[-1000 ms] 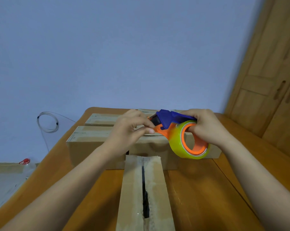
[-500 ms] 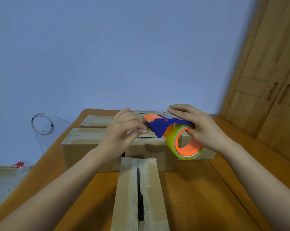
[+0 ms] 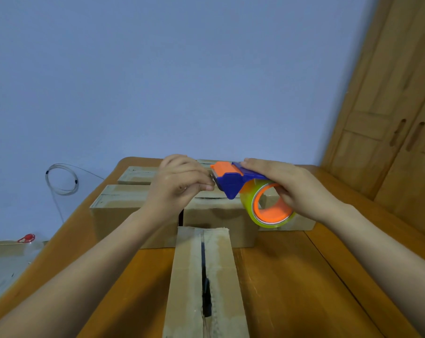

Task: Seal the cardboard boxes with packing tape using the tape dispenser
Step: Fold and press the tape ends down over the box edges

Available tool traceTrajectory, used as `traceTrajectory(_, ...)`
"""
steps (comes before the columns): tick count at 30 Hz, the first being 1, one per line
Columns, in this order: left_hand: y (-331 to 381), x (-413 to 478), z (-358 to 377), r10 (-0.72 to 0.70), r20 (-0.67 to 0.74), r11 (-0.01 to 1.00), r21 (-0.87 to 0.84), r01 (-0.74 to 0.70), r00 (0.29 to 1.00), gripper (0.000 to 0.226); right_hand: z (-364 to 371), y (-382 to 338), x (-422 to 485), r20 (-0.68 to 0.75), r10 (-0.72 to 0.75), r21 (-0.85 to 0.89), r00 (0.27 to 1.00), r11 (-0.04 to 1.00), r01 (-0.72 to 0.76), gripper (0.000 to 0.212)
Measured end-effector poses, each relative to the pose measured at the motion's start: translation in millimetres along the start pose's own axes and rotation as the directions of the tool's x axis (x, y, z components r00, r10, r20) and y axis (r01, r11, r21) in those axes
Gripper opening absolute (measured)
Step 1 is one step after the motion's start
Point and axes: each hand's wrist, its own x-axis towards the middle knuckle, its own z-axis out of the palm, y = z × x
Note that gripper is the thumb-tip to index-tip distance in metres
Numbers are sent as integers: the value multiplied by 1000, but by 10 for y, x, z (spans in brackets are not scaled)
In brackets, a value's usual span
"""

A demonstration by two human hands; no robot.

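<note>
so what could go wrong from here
1. The left hand pinches right at the mouth of the tape dispenser; a blade there could nick a fingertip.
2. The seam of the near box gapes, so tape could bridge it unevenly unless the flaps are pressed together.

Lit softly and evenly, rather dim, with a bluish cast. Faintly shadowed on the bench beside the cardboard boxes. Bowed toward the frame edges, as at the wardrobe; slightly soft throughout.

No readable text, labels or numbers anywhere, boxes and dispenser unmarked
</note>
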Motion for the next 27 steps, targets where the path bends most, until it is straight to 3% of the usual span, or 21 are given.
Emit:
traceTrajectory(8,-55,-187,18,-38,0,998,52,38,999,16,132,83,-139,31,8,82,999,997,-10,54)
traceTrajectory(11,-220,-398,-146,-64,-53,998,20,65,997,13,137,275,-324,6,20,24,1000,1000,-20,66)
traceTrajectory(17,-292,-740,-233,-33,40,996,83,30,999,9,285,369,-562,61,13,-94,998,996,-7,77)
traceTrajectory(22,-361,-967,-222,39,102,978,199,-59,994,11,390,379,-659,48,-21,-290,999,956,35,94)
traceTrajectory(27,-373,-981,-208,73,144,965,239,-106,987,13,444,408,-699,71,-49,-334,996,940,70,98)
